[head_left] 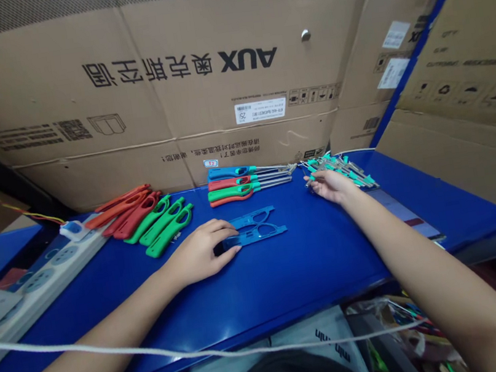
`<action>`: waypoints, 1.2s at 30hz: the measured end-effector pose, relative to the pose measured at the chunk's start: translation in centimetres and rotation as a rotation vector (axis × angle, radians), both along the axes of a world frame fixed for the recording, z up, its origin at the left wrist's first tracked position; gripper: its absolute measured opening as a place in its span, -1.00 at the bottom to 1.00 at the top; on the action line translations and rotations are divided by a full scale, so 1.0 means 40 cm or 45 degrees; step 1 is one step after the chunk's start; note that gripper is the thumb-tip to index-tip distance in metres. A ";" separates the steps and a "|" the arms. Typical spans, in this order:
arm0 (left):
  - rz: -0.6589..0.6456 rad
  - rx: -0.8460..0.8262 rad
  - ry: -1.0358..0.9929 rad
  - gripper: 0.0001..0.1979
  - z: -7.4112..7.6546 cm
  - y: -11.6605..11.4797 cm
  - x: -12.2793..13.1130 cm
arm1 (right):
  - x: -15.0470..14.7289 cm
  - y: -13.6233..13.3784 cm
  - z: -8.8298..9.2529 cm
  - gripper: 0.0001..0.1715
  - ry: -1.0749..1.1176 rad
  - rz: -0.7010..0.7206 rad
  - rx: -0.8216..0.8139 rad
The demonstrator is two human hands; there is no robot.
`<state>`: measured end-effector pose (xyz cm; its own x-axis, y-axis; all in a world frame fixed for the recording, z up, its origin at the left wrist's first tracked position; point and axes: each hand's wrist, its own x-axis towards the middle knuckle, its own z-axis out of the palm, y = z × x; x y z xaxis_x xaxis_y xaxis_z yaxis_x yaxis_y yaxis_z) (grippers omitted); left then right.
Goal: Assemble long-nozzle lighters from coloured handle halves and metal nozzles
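Note:
My left hand (208, 248) rests on the left ends of two blue lighter casing halves (261, 231), which lie side by side on the table. Its fingers are bent over them, with the thumb at the nearer one. At the back right, my right hand (329, 186) pinches a lighter rod with a teal part (313, 177), mostly hidden by the fingers. That hand is at the left edge of a pile of metal lighter rods with teal parts (350, 169). Stacked between the hands, farther back, are several assembled lighters (231, 183) in blue, red, green and orange.
Green casings (167, 226) and red casings (133, 212) lie at the back left, beside a white power strip (50, 265). A cardboard wall (198, 100) closes the blue table (291, 285) behind. A white cable (170, 350) crosses in front. A flat dark-screened device (404, 215) lies right.

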<state>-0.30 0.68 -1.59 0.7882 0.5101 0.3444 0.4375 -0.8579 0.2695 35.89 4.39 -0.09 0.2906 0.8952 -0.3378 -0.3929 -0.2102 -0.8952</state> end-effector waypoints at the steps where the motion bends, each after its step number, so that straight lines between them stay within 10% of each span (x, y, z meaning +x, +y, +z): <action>1: -0.002 -0.001 -0.001 -0.72 0.001 0.000 0.000 | 0.000 0.000 0.000 -0.78 0.013 0.011 -0.011; 22: 0.007 0.038 -0.056 -0.69 0.011 -0.007 0.019 | -0.027 -0.010 -0.007 -0.74 -0.273 -0.025 0.271; 30: -0.037 -0.025 -0.296 -0.74 0.043 0.013 0.183 | -0.050 -0.010 -0.018 -0.66 -0.506 0.058 0.497; 36: -0.020 -0.571 -0.506 -0.84 0.000 0.018 0.363 | -0.060 -0.018 -0.008 -0.72 -0.539 0.190 0.561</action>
